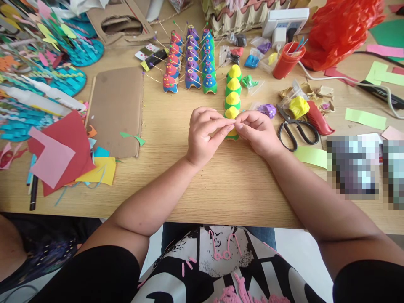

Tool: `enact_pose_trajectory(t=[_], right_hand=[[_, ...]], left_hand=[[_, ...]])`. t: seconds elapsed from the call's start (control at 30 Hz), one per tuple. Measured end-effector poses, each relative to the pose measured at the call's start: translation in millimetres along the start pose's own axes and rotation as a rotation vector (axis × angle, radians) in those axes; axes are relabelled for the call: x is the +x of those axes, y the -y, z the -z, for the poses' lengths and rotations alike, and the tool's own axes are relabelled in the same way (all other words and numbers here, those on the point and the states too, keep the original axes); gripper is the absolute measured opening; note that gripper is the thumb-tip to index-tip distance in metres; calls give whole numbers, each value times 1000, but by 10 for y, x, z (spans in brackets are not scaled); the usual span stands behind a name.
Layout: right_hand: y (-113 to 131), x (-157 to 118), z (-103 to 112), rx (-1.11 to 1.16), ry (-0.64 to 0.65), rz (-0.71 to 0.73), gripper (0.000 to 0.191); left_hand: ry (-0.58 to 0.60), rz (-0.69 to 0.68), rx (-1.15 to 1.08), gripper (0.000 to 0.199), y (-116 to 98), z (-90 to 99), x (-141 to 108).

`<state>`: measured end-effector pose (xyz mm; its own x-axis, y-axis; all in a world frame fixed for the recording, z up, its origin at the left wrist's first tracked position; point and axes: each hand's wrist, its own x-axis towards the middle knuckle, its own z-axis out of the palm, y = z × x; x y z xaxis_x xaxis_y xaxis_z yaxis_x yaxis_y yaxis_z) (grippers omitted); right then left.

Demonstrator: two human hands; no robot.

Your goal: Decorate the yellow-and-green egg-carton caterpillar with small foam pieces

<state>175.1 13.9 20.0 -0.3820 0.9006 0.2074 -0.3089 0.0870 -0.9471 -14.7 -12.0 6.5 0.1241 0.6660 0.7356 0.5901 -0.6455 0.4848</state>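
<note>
Fingertips together, your left hand (203, 134) and right hand (262, 134) pinched a tiny purplish piece (234, 122) over the bumpy yellow-and-green, clay-like strip (233, 99) at 12 o'clock; dipping fingers risked denting its near peaks.

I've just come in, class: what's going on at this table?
A person's left hand and right hand meet, fingertips pinched, above the near end of a green-and-yellow strip. Whatever they pinch is too small to make out. Three decorated strips with thin sticks poking out stand farther back. The scissors lie untouched, beyond the right hand.
</note>
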Motion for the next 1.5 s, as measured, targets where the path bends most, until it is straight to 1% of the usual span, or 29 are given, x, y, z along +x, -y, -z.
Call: enact_pose_trajectory(t=[0.13, 0.23, 0.37, 0.7, 0.87, 1.0, 1.13, 1.27, 1.4, 1.5], right_hand=[[12, -1, -10, -1, 8, -12, 45], [5, 5, -8, -1, 5, 3, 45], [-11, 10, -1, -6, -14, 12, 43], [-7, 11, -5, -18, -17, 13, 45], [-16, 9, 2, -20, -7, 23, 43], [-25, 7, 4, -13, -5, 26, 42], [-14, 3, 0, -19, 5, 23, 45], [11, -2, -14, -38, 6, 38, 45], [24, -1, -18, -63, 0, 40, 47], [23, -1, -13, -72, 5, 38, 48]], left_hand=[[43, 33, 20, 26, -5, 12, -2], [28, 13, 22, 28, -24, 18, 3], [-4, -7, 32, 25, -25, 13, 5], [1, -11, 115, 16, -14, 17, -1], [11, 20, 128, 16, -17, 11, -3], [-21, -9, 101, 15, -15, 6, -3], [-12, -1, 117, 15, -20, 7, -3], [-50, -41, 102, 12, -17, 6, -2], [-17, -21, 103, 13, -18, 3, -3], [-36, -32, 105, 14, -25, -1, 1]])
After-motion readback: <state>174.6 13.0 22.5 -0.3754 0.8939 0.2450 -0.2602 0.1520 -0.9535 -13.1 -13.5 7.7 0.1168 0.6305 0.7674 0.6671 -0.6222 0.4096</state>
